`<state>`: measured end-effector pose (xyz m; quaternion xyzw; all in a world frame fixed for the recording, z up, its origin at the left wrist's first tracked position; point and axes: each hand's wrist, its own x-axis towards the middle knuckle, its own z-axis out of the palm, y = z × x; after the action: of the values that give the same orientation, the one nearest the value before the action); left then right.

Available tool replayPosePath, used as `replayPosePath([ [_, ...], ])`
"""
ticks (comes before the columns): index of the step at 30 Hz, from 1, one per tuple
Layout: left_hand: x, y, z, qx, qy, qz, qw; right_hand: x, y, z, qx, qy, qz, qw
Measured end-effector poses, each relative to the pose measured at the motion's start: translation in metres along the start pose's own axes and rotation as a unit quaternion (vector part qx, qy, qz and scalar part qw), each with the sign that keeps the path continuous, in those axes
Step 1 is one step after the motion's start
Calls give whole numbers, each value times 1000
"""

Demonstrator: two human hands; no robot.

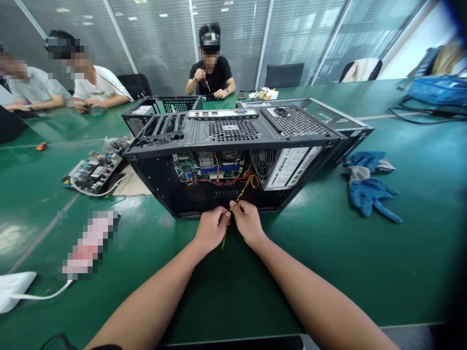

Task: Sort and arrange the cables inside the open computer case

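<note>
Cable (pixel 244 189), twisted yellow and black, held in both hands in front of the open computer case (pixel 225 136). Left hand (pixel 213 227) curled shut, with thumb against forefinger on the lower stretch; a short tail hanging below. Right hand (pixel 249 224) close beside it, thumb and forefinger pinched shut on the strand just above, other fingers folded in. From there, up into the case, past red, orange and black wires (pixel 233 182) near a green motherboard (pixel 209 167) and the labelled power supply (pixel 290 167) with its round fan grille. Case upright on the green table (pixel 314 272), rear port panel uppermost, open side towards the hands.

At near left, a white device (pixel 16 287) with a white lead running to a pixelated flat object (pixel 91 243). Farther out on that side, a loose circuit board (pixel 94 171) with a pale cable looped round its edge, and a small orange item (pixel 41 146) beyond. To the right of the case, blue gloves (pixel 372 194) in a loose pile.

Behind the case, more dark metal framework (pixel 178 103). Across the table, a person in black (pixel 211 75) with a screwdriver (pixel 206 81); at far left, two people in pale shirts. At far right, a blue basket (pixel 438 91) beside black cables.
</note>
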<state>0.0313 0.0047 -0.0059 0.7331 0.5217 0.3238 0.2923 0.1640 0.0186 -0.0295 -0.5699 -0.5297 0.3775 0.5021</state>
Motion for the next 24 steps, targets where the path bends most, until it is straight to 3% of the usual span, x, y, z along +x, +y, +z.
replayPosePath([
  [4, 0, -2, 1, 3, -7, 10, 1000, 0, 2, 0, -6, -5, -7, 1000],
  [12, -1, -2, 0, 6, 32, -9, 999, -1, 1, 0, 2, -6, -6, 1000],
  [24, -1, -2, 1, 12, 3, 30, 999, -1, 1, 1, -8, 5, -13, 1000],
])
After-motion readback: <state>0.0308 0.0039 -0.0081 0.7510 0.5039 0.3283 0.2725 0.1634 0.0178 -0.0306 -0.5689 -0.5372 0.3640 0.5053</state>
